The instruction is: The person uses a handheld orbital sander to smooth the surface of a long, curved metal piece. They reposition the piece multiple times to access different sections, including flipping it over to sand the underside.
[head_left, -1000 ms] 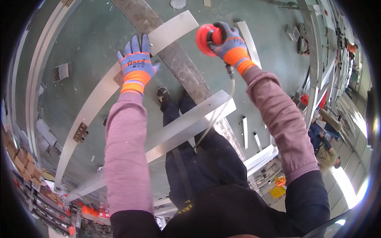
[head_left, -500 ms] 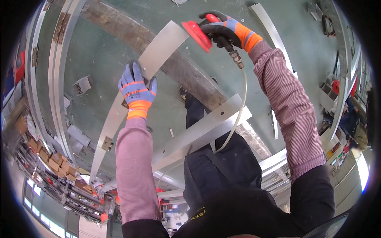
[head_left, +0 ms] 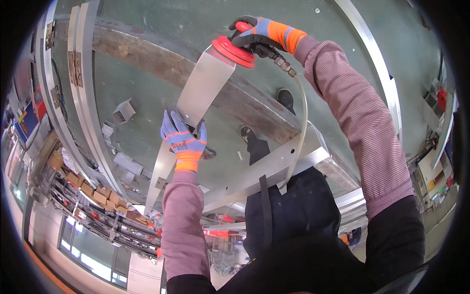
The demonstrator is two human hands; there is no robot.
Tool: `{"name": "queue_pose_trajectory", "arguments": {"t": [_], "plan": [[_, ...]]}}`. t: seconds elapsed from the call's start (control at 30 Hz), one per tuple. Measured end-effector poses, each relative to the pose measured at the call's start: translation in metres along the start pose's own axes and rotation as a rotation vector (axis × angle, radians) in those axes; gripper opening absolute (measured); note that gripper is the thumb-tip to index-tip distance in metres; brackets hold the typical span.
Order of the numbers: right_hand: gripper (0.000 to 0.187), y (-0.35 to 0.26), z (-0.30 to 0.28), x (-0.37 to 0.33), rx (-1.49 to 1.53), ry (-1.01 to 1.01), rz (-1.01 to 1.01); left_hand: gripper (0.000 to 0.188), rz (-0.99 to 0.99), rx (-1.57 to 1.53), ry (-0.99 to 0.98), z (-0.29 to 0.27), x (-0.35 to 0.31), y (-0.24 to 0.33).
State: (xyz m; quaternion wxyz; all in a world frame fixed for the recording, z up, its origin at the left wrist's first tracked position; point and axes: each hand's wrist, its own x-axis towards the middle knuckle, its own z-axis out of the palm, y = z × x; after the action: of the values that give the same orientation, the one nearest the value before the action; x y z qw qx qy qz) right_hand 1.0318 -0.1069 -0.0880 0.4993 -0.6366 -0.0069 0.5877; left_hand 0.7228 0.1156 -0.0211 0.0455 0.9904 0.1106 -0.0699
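Observation:
In my right hand, gloved in orange, blue and black, I grip an air sander by its body. Its red round pad sits against the far end of a silver metal profile. A pale air hose runs from the sander's metal fitting down toward my legs. My left hand, gloved in blue and orange, is wrapped over the middle of the same profile, its fingers partly hidden. The profile slopes from the lower left up to the pad, crossing above a worn steel beam.
A second metal profile with holes lies across in front of my legs. Long metal profiles with hinges stand at the left, and another at the right. A small open box lies on the green floor. Cardboard boxes sit at the lower left.
The sander has come down from beside the profile's end onto it. My left hand still holds the profile. The whole view has shifted, and the dark shoes show more.

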Motion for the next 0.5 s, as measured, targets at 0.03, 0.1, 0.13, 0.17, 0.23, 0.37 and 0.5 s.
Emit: {"name": "queue_pose_trajectory", "arguments": {"t": [0.03,0.1,0.13,0.17,0.23,0.37,0.5], "plan": [[0.069,0.005,-0.004,0.006,0.001,0.012,0.022,0.097,0.008,0.003,-0.017,0.0,0.002,-0.002],[0.069,0.007,-0.004,0.007,0.041,-0.024,0.051,0.097,0.001,0.029,-0.023,0.0,0.0,-0.004],[0.068,0.009,-0.003,0.005,0.033,-0.04,0.002,0.097,-0.003,0.04,-0.026,0.0,-0.002,-0.005],[0.067,0.001,0.003,0.0,0.024,-0.066,-0.064,0.097,-0.012,0.06,-0.037,-0.004,-0.001,-0.005],[0.064,-0.018,0.005,-0.017,0.029,-0.108,-0.165,0.097,-0.019,0.056,-0.052,-0.008,0.004,0.0],[0.063,-0.016,0.005,-0.012,0.019,-0.094,-0.163,0.098,0.014,0.049,-0.036,-0.004,0.005,-0.001],[0.062,-0.007,-0.001,-0.003,0.008,-0.059,-0.119,0.1,0.029,0.06,-0.037,-0.002,0.005,-0.001]]}}
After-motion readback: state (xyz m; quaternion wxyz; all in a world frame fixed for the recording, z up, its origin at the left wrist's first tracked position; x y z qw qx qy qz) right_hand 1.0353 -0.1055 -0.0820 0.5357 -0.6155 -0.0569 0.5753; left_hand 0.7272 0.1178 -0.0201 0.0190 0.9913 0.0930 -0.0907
